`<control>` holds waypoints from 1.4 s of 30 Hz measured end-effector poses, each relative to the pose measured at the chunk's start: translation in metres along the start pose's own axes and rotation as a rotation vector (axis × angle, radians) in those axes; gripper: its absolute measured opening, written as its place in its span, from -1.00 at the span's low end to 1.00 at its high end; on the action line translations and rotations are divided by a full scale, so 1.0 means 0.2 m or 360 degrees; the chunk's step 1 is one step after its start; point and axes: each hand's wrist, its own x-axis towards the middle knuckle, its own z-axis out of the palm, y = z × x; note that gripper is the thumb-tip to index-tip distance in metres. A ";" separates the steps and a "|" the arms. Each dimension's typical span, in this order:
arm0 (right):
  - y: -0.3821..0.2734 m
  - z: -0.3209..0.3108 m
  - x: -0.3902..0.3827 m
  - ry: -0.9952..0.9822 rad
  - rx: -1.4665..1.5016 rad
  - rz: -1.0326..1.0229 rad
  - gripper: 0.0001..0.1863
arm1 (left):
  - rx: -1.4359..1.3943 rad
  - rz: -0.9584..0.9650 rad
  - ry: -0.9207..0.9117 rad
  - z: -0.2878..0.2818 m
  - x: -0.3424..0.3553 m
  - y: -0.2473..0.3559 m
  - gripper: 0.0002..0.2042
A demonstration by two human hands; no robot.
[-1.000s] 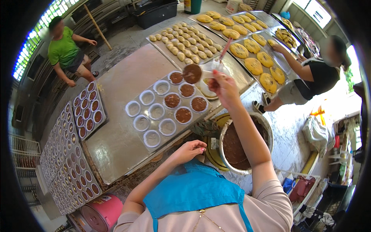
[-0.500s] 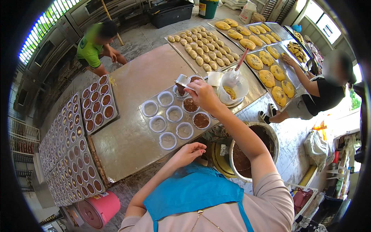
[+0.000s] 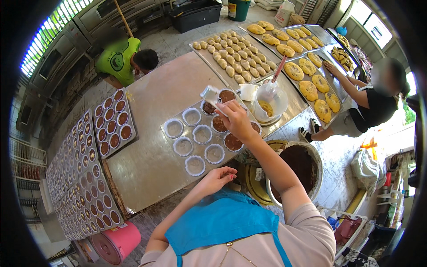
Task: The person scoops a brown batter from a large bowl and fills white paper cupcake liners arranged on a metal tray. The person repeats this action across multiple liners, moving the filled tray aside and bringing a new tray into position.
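Note:
My right hand (image 3: 235,120) grips the handle of a small pale scoop (image 3: 210,94), tilted over the far side of a muffin tray (image 3: 179,160). Right below the scoop is a paper cup (image 3: 207,107) with brown batter in it. Other cups near my right hand hold batter, such as the filled cup (image 3: 232,142); those on the left, like the unfilled cup (image 3: 195,165), show only white liner. My left hand (image 3: 218,179) hovers by the tray's near edge, fingers loosely bent and nothing in them. A bucket of brown batter (image 3: 299,167) stands below my right forearm.
Trays of filled cups (image 3: 89,191) cover the table's left end. Beyond my right hand are a clear pitcher (image 3: 272,100), a tray of small dough pieces (image 3: 240,55) and trays of yellow loaves (image 3: 309,89). One person (image 3: 118,62) bends at the far left; another (image 3: 378,93) reaches over the loaves.
The scoop has risen slightly and tipped, and the batter that hung below it has dropped into the cup. At the far left, the person in green has bent down. My left hand has barely moved.

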 end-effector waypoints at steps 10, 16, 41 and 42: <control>0.08 0.11 -0.08 0.0146 0.0275 0.0454 -0.88 | -0.0031 0.0003 -0.0023 0.01 -0.01 0.02 -0.69; 0.12 0.06 -0.02 0.0567 0.1775 0.1724 -0.82 | -0.0062 0.0019 -0.0049 0.04 0.00 0.02 -0.70; 0.24 -1.10 -1.30 0.1539 0.1824 0.2130 -0.75 | 0.0218 -0.0381 -0.0091 0.56 0.60 -0.32 -0.52; 0.28 -1.05 -1.46 0.1498 0.1482 0.2295 -0.75 | 0.0204 -0.0387 -0.0086 0.58 0.62 -0.34 -0.54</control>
